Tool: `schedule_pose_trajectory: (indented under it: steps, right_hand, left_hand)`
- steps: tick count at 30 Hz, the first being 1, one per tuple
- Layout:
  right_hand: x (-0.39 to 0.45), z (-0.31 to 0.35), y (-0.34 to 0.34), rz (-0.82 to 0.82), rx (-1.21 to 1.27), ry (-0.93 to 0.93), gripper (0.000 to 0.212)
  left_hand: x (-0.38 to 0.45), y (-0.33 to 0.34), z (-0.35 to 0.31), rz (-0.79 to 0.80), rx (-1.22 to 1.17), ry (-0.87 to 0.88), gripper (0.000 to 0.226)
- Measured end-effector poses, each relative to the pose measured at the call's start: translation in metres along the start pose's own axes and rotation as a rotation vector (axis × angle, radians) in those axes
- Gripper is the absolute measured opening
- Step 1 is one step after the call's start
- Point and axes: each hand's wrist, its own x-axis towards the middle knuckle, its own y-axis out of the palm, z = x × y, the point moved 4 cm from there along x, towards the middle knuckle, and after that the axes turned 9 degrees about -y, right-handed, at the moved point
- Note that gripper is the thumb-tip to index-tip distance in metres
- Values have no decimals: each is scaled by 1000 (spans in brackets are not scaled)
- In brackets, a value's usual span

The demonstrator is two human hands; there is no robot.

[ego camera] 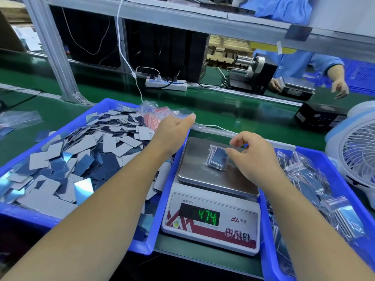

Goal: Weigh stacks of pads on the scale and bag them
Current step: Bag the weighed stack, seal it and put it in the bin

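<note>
A small stack of pads in a clear bag (217, 159) lies on the steel plate (200, 175) of the white scale (211, 222), whose green display reads about 47.4. My right hand (253, 157) hovers over the bag's right edge with loosely curled fingers, the thumb tip touching the bag. My left hand (174, 128) reaches forward over a pile of empty clear zip bags with red strips (154, 115); its fingers are partly hidden. Loose grey and blue pads (85, 157) fill the blue bin (95, 107) on the left.
A second blue bin (345, 160) on the right holds several bagged stacks (316, 185). A white and blue fan (359, 157) stands at the far right. Behind lie the green belt (233, 106), a power strip (166, 84), a black box (318, 116) and another person (292, 63) at a scale.
</note>
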Motion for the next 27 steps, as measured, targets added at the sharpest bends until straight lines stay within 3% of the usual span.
schedule_pose_trajectory:
  steps: [10,27]
  right_hand:
    - [-1,5,0,4,-28,-31,20]
    - [-2,8,1,36,-36,-11,16]
  left_hand:
    - [9,10,12,36,108,41,27]
    - [9,15,15,19,212,52,30]
